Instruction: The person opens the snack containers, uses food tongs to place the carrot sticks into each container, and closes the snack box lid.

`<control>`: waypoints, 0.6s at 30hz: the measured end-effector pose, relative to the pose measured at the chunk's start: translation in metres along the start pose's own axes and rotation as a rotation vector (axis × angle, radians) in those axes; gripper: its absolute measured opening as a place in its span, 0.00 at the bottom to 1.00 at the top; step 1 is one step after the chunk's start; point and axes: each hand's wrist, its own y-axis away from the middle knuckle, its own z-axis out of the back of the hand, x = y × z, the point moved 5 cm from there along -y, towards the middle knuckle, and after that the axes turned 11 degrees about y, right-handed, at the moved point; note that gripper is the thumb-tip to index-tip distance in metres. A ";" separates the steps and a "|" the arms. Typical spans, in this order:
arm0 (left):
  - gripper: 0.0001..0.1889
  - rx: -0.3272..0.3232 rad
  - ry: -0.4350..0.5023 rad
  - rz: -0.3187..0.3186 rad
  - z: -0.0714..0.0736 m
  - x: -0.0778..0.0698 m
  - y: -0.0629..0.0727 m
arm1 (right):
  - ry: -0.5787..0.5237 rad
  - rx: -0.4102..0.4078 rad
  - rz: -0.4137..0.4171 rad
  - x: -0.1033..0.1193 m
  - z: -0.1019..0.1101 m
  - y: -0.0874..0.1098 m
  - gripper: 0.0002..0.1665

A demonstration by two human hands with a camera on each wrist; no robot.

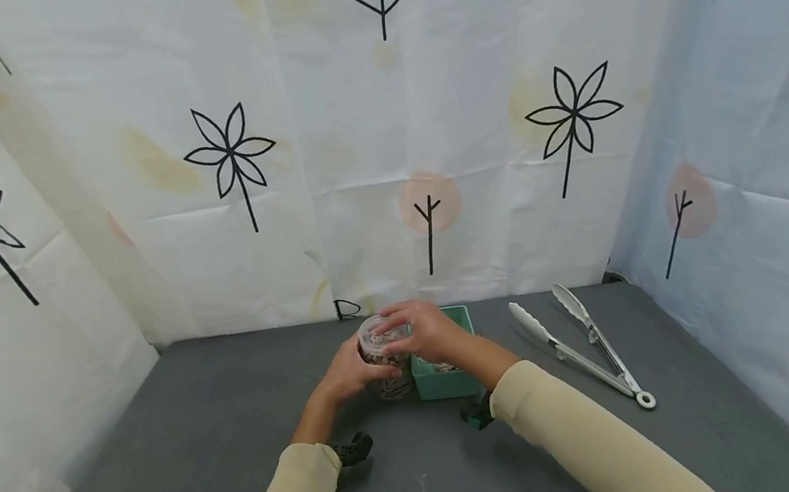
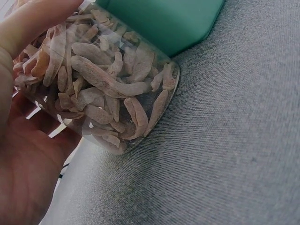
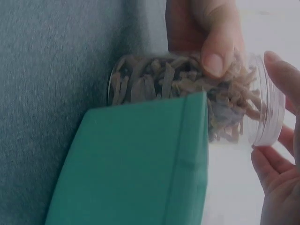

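Note:
A clear plastic jar (image 2: 108, 89) of dried, brownish finger-like pieces stands upright on the grey table, close against the green bin's left side. My left hand (image 1: 351, 370) grips the jar's body from the left, thumb across its front. Over the top, my right hand (image 1: 428, 334) holds the clear lid (image 3: 271, 108) by its rim, thumb on one side and fingers on the other. The lid sits on the jar's mouth. The green bin (image 1: 448, 387) has more pale pieces inside, partly hidden by my right arm.
Metal tongs (image 1: 595, 370) lie spread on the table to the right of the bin, their tips pointing away. A patterned white cloth (image 1: 362, 234) hangs behind the table and along both sides. The grey tabletop (image 1: 187, 443) extends to the left of the jar.

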 end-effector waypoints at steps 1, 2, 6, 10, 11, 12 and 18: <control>0.39 -0.005 -0.005 0.000 0.000 -0.001 0.001 | 0.002 -0.010 -0.012 0.001 0.000 0.000 0.20; 0.39 -0.009 -0.009 -0.001 0.000 -0.001 0.001 | 0.007 -0.019 -0.023 0.002 -0.001 0.000 0.20; 0.39 -0.008 -0.017 -0.002 0.001 0.000 0.001 | 0.050 -0.044 -0.046 0.007 -0.002 -0.002 0.20; 0.38 0.019 -0.008 -0.010 0.000 0.002 0.001 | 0.087 -0.038 -0.075 0.006 -0.004 -0.003 0.22; 0.38 0.022 -0.008 -0.009 0.000 0.003 0.001 | 0.101 -0.032 -0.078 0.006 -0.005 -0.003 0.23; 0.38 0.026 -0.005 -0.007 0.000 0.004 0.000 | 0.119 -0.022 -0.081 0.005 -0.005 -0.003 0.25; 0.39 0.005 -0.008 -0.018 0.002 0.020 -0.007 | 0.130 0.067 -0.028 0.000 0.000 -0.004 0.25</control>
